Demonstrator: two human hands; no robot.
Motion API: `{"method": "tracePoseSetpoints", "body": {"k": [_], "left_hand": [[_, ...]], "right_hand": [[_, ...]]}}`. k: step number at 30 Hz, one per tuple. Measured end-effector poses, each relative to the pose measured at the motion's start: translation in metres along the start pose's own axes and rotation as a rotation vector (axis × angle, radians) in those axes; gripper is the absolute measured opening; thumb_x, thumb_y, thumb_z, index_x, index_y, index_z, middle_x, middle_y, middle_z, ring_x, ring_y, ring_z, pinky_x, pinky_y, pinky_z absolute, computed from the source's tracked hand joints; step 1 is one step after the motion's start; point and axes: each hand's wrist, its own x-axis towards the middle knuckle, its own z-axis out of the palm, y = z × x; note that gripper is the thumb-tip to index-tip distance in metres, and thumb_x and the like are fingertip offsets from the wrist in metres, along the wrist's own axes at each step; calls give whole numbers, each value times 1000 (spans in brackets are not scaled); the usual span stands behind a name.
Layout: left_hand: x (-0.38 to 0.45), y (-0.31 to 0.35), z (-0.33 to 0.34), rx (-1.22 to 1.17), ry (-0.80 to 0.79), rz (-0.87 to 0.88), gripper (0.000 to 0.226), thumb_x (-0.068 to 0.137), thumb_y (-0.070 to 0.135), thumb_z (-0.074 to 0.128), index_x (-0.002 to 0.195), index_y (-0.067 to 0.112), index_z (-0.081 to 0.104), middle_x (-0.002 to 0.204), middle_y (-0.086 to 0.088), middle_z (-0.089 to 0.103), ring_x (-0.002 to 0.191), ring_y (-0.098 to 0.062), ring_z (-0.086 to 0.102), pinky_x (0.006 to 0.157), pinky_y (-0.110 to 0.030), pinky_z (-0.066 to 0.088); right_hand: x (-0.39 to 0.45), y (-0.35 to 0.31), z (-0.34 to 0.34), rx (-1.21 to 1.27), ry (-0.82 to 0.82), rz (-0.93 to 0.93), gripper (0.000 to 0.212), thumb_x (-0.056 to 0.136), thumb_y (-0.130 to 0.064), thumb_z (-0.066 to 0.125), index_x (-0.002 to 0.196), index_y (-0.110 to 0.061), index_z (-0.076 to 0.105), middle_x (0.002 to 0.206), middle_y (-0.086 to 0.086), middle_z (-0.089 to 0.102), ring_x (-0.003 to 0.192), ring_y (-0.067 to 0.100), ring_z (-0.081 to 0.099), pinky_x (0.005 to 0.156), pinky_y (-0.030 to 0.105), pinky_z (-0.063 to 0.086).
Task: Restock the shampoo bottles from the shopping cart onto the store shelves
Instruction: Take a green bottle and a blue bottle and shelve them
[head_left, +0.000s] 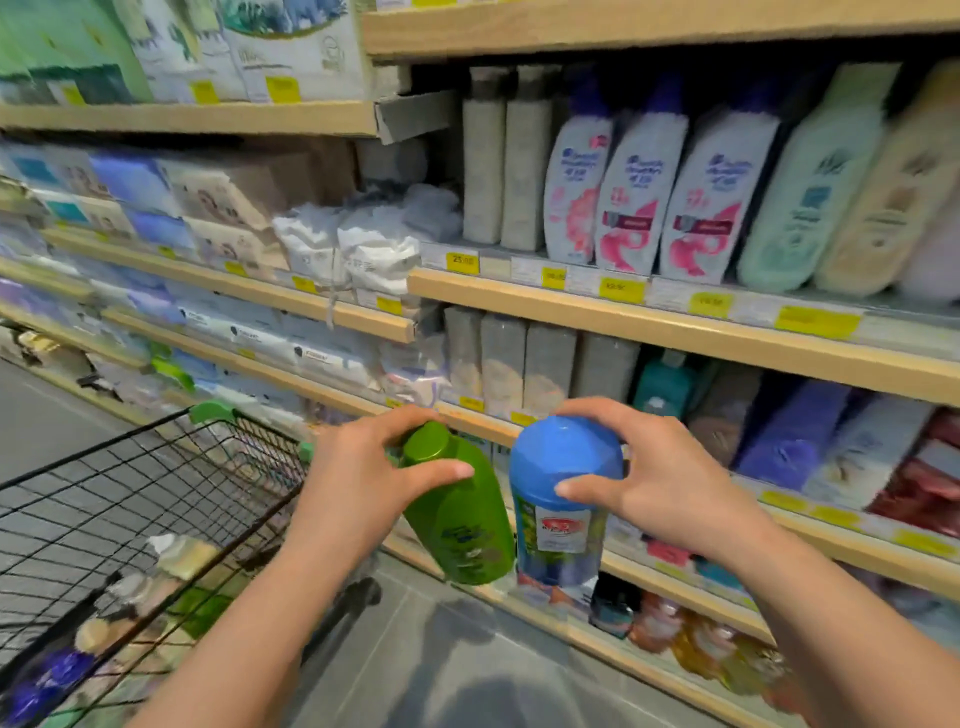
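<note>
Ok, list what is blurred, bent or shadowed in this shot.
Head view: the green bottle in the left hand and the blue-capped bottle in the right hand are fairly sharp; shelf labels and cart contents smear; wide-angle lens bows the shelf edge; soft shadows lie on the floor.

The single head view looks forward and down, close on the shelves and cart.

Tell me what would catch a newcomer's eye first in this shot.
Two bottles held up at centre: the left hand grips a green bottle, the right hand a blue-capped bottle. Behind them run stocked wooden shelves, and a black wire shopping cart sits lower left.
</note>
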Motion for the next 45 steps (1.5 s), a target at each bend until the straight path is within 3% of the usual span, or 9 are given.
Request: {"method": "tracePoseSetpoints", "body": {"k": [3, 6, 12, 16, 19, 23, 28, 37, 45], "left_hand": [[-13, 25, 16, 4, -42, 101, 38, 59, 20, 80, 96, 20, 70, 78, 13, 59, 77, -5, 54, 63, 4, 33], [-29, 47, 29, 14, -92, 179, 41, 58, 22, 81, 97, 20, 70, 88, 6, 64, 87, -12, 58, 63, -9, 34], [-55, 85, 51, -2, -153, 271, 40, 58, 23, 80, 97, 20, 70, 86, 10, 61, 86, -7, 53, 64, 4, 31], [-77, 120, 69, -15, -187, 298, 38, 57, 25, 80, 94, 23, 70, 84, 8, 60, 84, -7, 52, 66, 4, 32], [-91, 159, 89, 11, -220, 343, 41, 59, 28, 78, 99, 26, 68, 90, 4, 62, 88, -9, 52, 65, -16, 34], [-109, 224, 134, 58, -204, 420, 44, 60, 32, 76, 102, 26, 67, 93, -4, 64, 86, -16, 52, 62, -13, 32], [-126, 308, 207, 0, -134, 409, 45, 60, 30, 77, 103, 27, 66, 92, -6, 62, 83, -17, 52, 64, -22, 32], [-133, 445, 314, -203, -85, 580, 46, 46, 59, 59, 89, 46, 61, 72, 24, 53, 74, 7, 50, 68, 3, 33], [-102, 521, 351, -291, 38, 861, 35, 59, 49, 60, 93, 41, 61, 78, 22, 51, 71, 6, 49, 69, -4, 38]], "right_hand": [[-33, 15, -13, -38, 47, 8, 55, 75, -33, 69, 123, -40, 44, 120, -3, 56, 104, 17, 52, 87, 33, 45], [-67, 26, -24, -12, 93, 22, 53, 75, -31, 69, 120, -42, 45, 105, -15, 52, 79, -2, 49, 73, 19, 41], [-132, 49, -46, 153, 212, 81, 56, 74, -20, 72, 87, -58, 33, 94, -32, 45, 93, 3, 47, 75, 5, 39], [-173, 66, -70, 163, 258, 113, 55, 74, -20, 72, 89, -57, 34, 97, -30, 46, 99, 5, 47, 82, 16, 38], [-203, 85, -97, 162, 305, 120, 55, 75, -20, 71, 88, -57, 34, 104, -18, 50, 104, 6, 46, 84, 19, 36], [-244, 128, -147, 172, 351, 103, 52, 75, -18, 70, 93, -53, 36, 100, -31, 43, 102, 4, 43, 88, 21, 39], [-293, 203, -225, 96, 375, 48, 53, 75, -16, 71, 98, -50, 37, 105, -22, 48, 101, -1, 43, 82, 9, 37], [-358, 303, -342, -170, 594, -69, 52, 62, -41, 59, 112, -38, 47, 101, -31, 47, 102, 1, 46, 81, -7, 26], [-377, 344, -412, -374, 759, -202, 47, 77, -29, 52, 123, -22, 45, 115, -22, 47, 115, -17, 38, 97, -2, 25]]}}
